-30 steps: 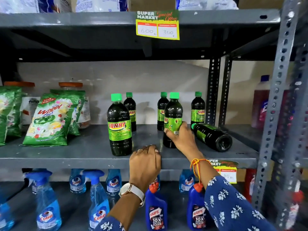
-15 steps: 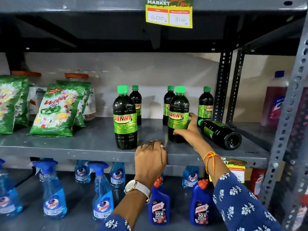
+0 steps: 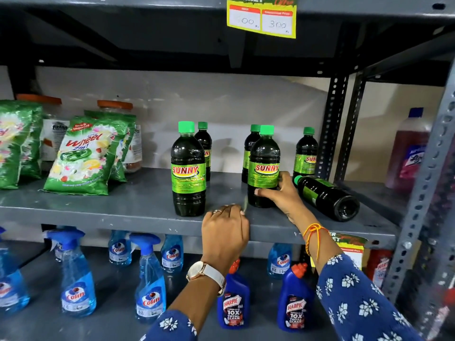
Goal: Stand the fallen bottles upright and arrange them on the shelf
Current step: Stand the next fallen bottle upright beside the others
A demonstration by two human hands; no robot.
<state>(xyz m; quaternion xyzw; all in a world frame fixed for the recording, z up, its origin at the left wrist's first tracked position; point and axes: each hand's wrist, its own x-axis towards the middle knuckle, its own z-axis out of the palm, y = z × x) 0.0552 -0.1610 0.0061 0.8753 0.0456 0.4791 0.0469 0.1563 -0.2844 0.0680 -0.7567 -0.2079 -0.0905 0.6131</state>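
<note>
The right hand (image 3: 278, 193) is wrapped around the lower part of one standing bottle (image 3: 263, 166), fingers on its right side and thumb across the front below the label. The left hand (image 3: 225, 230) holds nothing; it lies flat, fingers together, on the front edge of the shelf (image 3: 123, 212). Just to the right of the right hand, one fallen bottle (image 3: 325, 195) lies on its side, its green cap close to the hand and its bottom pointing out to the front of the shelf. To the left of the right hand stands another front bottle (image 3: 188, 171). Behind the hands stand three more bottles, one at the back left (image 3: 203, 143), one partly hidden at the back middle (image 3: 250, 148) and one at the back right (image 3: 306, 153). That makes six dark bottles with green caps: five up and one down. The bottles look full of dark liquid, so each one is probably a bit heavy. They look like smooth plastic, so they could slip, and the fallen one could roll because it is round. A good place to hold it is around the middle, on the label, then tip it up onto its flat bottom. The thin neck would be a poor place to grab.
</note>
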